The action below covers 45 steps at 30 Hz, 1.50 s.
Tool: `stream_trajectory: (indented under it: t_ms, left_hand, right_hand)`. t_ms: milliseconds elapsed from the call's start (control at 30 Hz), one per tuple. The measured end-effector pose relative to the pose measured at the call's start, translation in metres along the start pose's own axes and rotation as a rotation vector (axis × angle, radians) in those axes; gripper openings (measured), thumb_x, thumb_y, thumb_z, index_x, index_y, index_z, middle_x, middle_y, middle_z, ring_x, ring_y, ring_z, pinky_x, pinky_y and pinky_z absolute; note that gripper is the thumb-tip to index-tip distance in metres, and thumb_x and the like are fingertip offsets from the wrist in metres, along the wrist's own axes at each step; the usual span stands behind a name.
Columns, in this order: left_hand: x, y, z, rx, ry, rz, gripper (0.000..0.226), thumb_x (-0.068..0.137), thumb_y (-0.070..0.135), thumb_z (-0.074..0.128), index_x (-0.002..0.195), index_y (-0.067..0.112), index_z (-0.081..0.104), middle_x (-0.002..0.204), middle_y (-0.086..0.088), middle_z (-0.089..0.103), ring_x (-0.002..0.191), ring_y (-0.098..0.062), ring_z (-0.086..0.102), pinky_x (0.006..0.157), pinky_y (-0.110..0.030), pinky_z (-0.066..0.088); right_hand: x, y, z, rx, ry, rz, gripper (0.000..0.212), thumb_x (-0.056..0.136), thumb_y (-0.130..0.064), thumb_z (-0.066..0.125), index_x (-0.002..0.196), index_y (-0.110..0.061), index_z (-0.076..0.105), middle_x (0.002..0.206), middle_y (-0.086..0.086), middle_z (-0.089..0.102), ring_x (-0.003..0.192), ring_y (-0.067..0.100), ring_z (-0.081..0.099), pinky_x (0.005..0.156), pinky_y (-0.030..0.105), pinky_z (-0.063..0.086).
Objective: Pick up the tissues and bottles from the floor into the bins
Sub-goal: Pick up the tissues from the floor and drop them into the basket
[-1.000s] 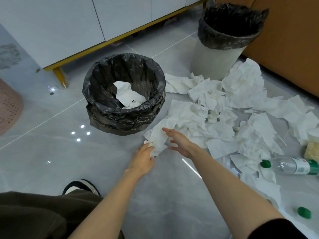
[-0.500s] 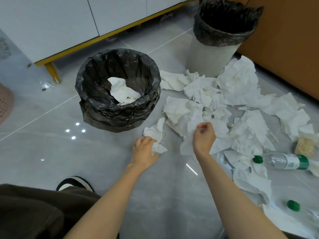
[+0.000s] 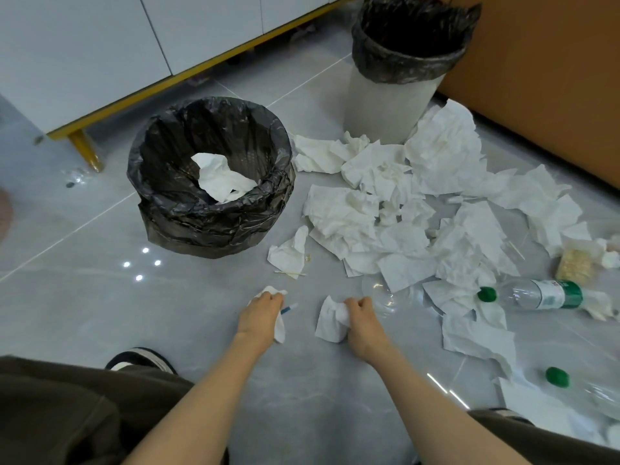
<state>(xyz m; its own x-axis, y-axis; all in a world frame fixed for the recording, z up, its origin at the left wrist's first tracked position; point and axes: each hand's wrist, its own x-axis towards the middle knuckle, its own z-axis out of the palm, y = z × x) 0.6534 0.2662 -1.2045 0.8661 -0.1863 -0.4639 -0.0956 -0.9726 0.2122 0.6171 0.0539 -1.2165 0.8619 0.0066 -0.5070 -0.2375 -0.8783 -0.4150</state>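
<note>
A low bin (image 3: 201,229), black-lined, stands at left with a white tissue (image 3: 221,177) inside. In front of it, a person's left hand (image 3: 260,317) is curled round a crumpled tissue (image 3: 279,327); beside it, the right hand (image 3: 364,323) clutches a second tissue (image 3: 330,322). To the right, a heap of tissues (image 3: 419,213) covers the grey floor (image 3: 100,313) up to a taller bin (image 3: 385,105). A green-capped bottle (image 3: 536,293) lies at the heap's edge.
</note>
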Motion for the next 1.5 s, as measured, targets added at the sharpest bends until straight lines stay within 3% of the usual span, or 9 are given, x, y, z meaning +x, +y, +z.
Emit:
stream_trajectory:
  t_ms: [167, 267, 400, 600, 733, 867, 1033, 1267, 1500]
  left_hand:
    - [-0.003, -0.001, -0.006, -0.085, 0.042, -0.003, 0.022, 0.093, 0.015, 0.047, 0.112, 0.016, 0.058, 0.128, -0.003, 0.049, 0.113, -0.023, 0.051, 0.086, -0.029, 0.041]
    - [0.002, 0.009, -0.024, -0.298, 0.184, 0.058, 0.015, 0.091, 0.014, 0.052, 0.102, 0.017, 0.062, 0.111, -0.001, 0.054, 0.097, -0.024, 0.059, 0.078, -0.033, 0.047]
    - [0.006, 0.041, -0.084, -0.535, 0.482, 0.226, 0.017, 0.09, 0.008, 0.056, 0.098, 0.019, 0.066, 0.101, 0.005, 0.055, 0.079, -0.015, 0.059, 0.072, -0.032, 0.049]
    - [-0.005, 0.041, -0.192, -0.564, 0.873, 0.334, 0.016, 0.089, 0.007, 0.057, 0.099, 0.017, 0.066, 0.098, 0.004, 0.054, 0.074, -0.01, 0.055, 0.069, -0.026, 0.048]
    - [-0.005, 0.005, -0.226, -0.451, 0.844, 0.136, 0.015, 0.093, 0.015, 0.056, 0.104, 0.019, 0.064, 0.105, 0.001, 0.054, 0.079, -0.014, 0.057, 0.075, -0.027, 0.048]
    - [0.0, -0.025, -0.225, -0.429, 0.748, -0.009, 0.036, 0.092, 0.011, 0.053, 0.127, 0.019, 0.053, 0.119, -0.005, 0.057, 0.097, -0.024, 0.06, 0.083, -0.038, 0.051]
    - [0.0, -0.025, -0.211, -0.579, 0.614, -0.077, 0.06, 0.096, 0.008, 0.045, 0.15, 0.017, 0.02, 0.144, -0.008, 0.044, 0.124, -0.027, 0.049, 0.098, -0.036, 0.042]
    - [-0.002, -0.004, -0.193, -0.663, 0.821, -0.014, 0.039, 0.096, 0.013, 0.044, 0.136, 0.016, 0.044, 0.126, -0.001, 0.052, 0.11, -0.019, 0.052, 0.088, -0.036, 0.046]
    - [0.006, -0.001, -0.182, -0.521, 0.763, 0.049, 0.039, 0.096, 0.014, 0.045, 0.135, 0.013, 0.044, 0.131, -0.006, 0.048, 0.123, -0.023, 0.042, 0.092, -0.038, 0.046]
  right_hand:
    - [0.007, -0.013, -0.015, 0.025, 0.018, -0.005, 0.008, 0.093, -0.011, 0.04, 0.096, -0.012, 0.047, 0.109, 0.015, 0.059, 0.101, 0.035, 0.055, 0.074, 0.036, 0.04]
    - [0.012, -0.032, -0.045, 0.306, 0.075, 0.073, 0.021, 0.101, -0.024, 0.037, 0.113, -0.011, 0.047, 0.112, 0.018, 0.058, 0.11, 0.037, 0.053, 0.08, 0.035, 0.037]
    - [0.014, -0.065, -0.114, 0.74, 0.334, 0.041, 0.03, 0.098, -0.026, 0.043, 0.122, -0.014, 0.03, 0.1, 0.008, 0.057, 0.086, 0.025, 0.056, 0.08, 0.04, 0.045]
    - [0.02, -0.132, -0.198, 0.777, 0.245, -0.119, 0.03, 0.093, -0.023, 0.055, 0.109, -0.015, 0.031, 0.09, 0.002, 0.049, 0.071, 0.016, 0.053, 0.054, 0.029, 0.045]
    - [0.031, -0.188, -0.21, 0.566, 0.309, -0.241, 0.015, 0.086, -0.018, 0.059, 0.088, -0.003, 0.057, 0.077, 0.005, 0.058, 0.069, 0.016, 0.053, 0.057, 0.027, 0.042]
    - [0.039, -0.215, -0.2, 0.75, 0.136, -0.211, 0.025, 0.088, -0.012, 0.059, 0.107, 0.004, 0.065, 0.1, 0.015, 0.065, 0.086, 0.022, 0.063, 0.068, 0.032, 0.057]
    - [0.029, -0.218, -0.188, 1.145, -0.048, -0.257, 0.059, 0.097, -0.007, 0.049, 0.149, 0.0, 0.02, 0.154, 0.013, 0.025, 0.131, 0.03, 0.045, 0.104, 0.036, 0.045]
    - [0.032, -0.175, -0.167, 0.98, 0.132, -0.15, 0.039, 0.099, -0.014, 0.047, 0.137, -0.012, 0.047, 0.134, 0.007, 0.053, 0.111, 0.023, 0.057, 0.092, 0.035, 0.051]
    - [0.056, -0.177, -0.17, 0.806, 0.258, -0.161, 0.037, 0.096, -0.014, 0.045, 0.131, -0.022, 0.051, 0.136, 0.003, 0.05, 0.126, 0.017, 0.046, 0.096, 0.031, 0.042]
